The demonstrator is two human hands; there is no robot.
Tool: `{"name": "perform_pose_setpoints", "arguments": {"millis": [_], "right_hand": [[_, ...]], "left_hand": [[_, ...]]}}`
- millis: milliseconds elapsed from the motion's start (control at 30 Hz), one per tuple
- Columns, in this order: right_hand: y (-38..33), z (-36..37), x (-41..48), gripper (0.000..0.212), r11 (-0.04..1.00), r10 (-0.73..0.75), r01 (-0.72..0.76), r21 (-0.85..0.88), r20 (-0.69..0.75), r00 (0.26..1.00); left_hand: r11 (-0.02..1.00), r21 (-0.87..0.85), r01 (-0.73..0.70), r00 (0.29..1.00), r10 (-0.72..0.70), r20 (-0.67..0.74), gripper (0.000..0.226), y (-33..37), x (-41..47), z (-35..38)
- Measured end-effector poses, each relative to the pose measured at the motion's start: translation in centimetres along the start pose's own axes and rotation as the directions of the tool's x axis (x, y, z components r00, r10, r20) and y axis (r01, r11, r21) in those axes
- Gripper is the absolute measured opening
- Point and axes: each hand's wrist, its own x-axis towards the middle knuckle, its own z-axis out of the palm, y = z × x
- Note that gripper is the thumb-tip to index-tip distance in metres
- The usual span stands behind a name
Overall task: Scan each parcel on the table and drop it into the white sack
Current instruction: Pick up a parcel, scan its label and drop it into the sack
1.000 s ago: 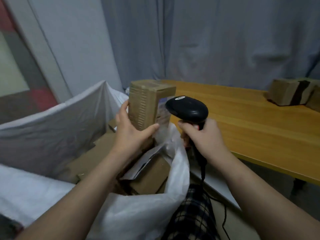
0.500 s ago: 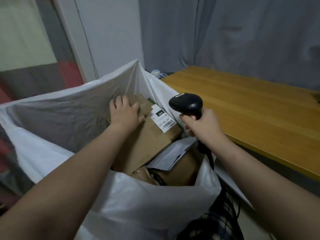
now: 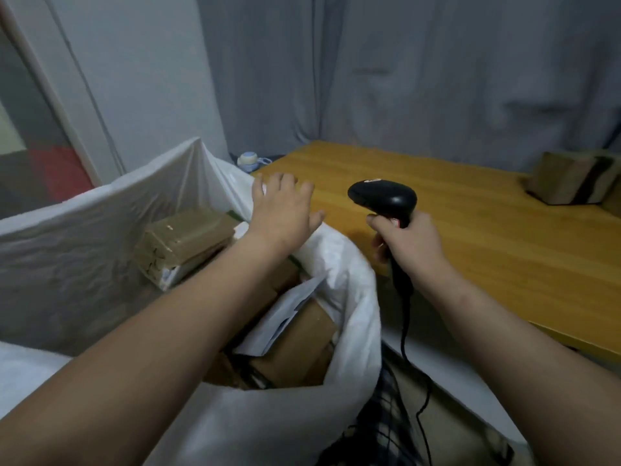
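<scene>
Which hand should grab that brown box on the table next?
Probably the left hand: it is open and empty by the table corner. The right hand grips the scanner, though the box lies nearer it.

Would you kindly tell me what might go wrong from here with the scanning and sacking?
1. The sack looks nearly full, with parcels piled close to its near rim, so the next one may slide off or tip out.
2. The cable of the scanner hangs beside that rim and could snag when the right hand moves.
3. The parcel on the table lies far right; the open left hand would likely have to reach across the scanner.
</scene>
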Motion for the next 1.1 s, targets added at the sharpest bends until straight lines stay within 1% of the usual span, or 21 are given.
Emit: {"name": "perform_pose_setpoints", "arguments": {"millis": [100,200,300,367,433,533,600,667,733,767,800,833,867,900,933,967,1033,1067,1100], "right_hand": [[1.1,-5.6,0.6,0.019,0.998,0.060,-0.057,0.039,-0.088,0.994],[3.3,-12.2,0.6,0.017,0.973,0.184,-0.156,0.168,-0.169,0.968],[5.8,-18.6,0.7,0.023,0.908,0.331,-0.219,0.356,-0.293,0.897],[6.8,-22.7,1.2,0.026,0.844,0.417,-0.219,0.490,-0.344,0.841],[7.7,-26.5,2.3,0.022,0.793,0.469,-0.195,0.577,-0.373,0.800],[9.3,-31.0,4.5,0.011,0.770,0.509,-0.228,0.596,-0.358,0.783],[10.3,-33.7,6.5,0.011,0.772,0.532,-0.270,0.575,-0.353,0.770],[10.7,-36.3,9.2,0.018,0.815,0.515,-0.291,0.502,-0.397,0.760],[10.6,-38.8,12.4,0.029,0.873,0.463,-0.303,0.383,-0.451,0.763],[10.5,-39.9,14.2,0.034,0.902,0.426,-0.321,0.288,-0.471,0.772],[10.4,-40.8,16.0,0.035,0.922,0.377,-0.367,0.120,-0.491,0.785],[10.5,-41.6,17.7,0.034,0.893,0.314,-0.433,-0.126,-0.515,0.797],[10.5,-42.3,19.3,0.034,0.785,0.241,-0.492,-0.377,-0.546,0.803],[10.5,-42.9,20.7,0.038,0.648,0.168,-0.528,-0.549,-0.573,0.802],[10.5,-43.7,22.1,0.044,0.550,0.132,-0.550,-0.629,-0.584,0.801],[10.6,-44.6,23.2,0.050,0.494,0.130,-0.564,-0.662,-0.586,0.800],[11.2,-46.3,25.0,0.058,0.450,0.179,-0.595,-0.666,-0.586,0.791],[11.7,-47.0,25.3,0.060,0.464,0.216,-0.610,-0.642,-0.586,0.781],[12.1,-47.6,25.4,0.061,0.525,0.255,-0.614,-0.589,-0.579,0.774]], "left_hand": [[0.991,-0.065,-0.114,0.993,0.113,-0.019,0.052,5.8,2.1,-0.1],[0.966,-0.123,-0.228,0.974,0.228,-0.016,0.051,12.2,3.7,0.7],[0.923,-0.216,-0.319,0.945,0.328,0.006,0.051,18.7,5.5,2.1],[0.895,-0.250,-0.369,0.922,0.386,0.021,0.051,23.1,7.2,2.9],[0.867,-0.278,-0.415,0.898,0.439,0.031,0.052,27.6,9.5,3.5],[0.825,-0.337,-0.453,0.868,0.495,0.047,0.051,33.7,13.1,4.4],[0.813,-0.357,-0.459,0.855,0.514,0.070,0.051,37.1,15.6,5.3],[0.816,-0.358,-0.455,0.850,0.517,0.098,0.053,39.7,18.3,6.4],[0.821,-0.373,-0.432,0.858,0.502,0.110,0.058,41.9,21.2,7.4],[0.822,-0.386,-0.418,0.864,0.491,0.111,0.061,42.9,22.7,7.9],[0.822,-0.402,-0.403,0.869,0.481,0.114,0.064,43.9,24.1,8.3],[0.821,-0.419,-0.388,0.872,0.474,0.123,0.067,44.9,25.5,8.6],[0.818,-0.431,-0.380,0.870,0.474,0.133,0.071,45.8,27.0,8.8],[0.816,-0.436,-0.380,0.867,0.478,0.139,0.074,46.6,28.4,8.8],[0.814,-0.440,-0.379,0.865,0.481,0.146,0.077,47.5,29.9,8.8],[0.815,-0.442,-0.374,0.862,0.482,0.159,0.080,48.3,31.4,8.6],[0.835,-0.425,-0.350,0.853,0.472,0.224,0.087,49.7,34.2,8.5],[0.847,-0.412,-0.335,0.838,0.468,0.280,0.088,50.3,35.3,8.6],[0.853,-0.417,-0.315,0.809,0.471,0.353,0.088,50.8,36.2,8.9]]}}
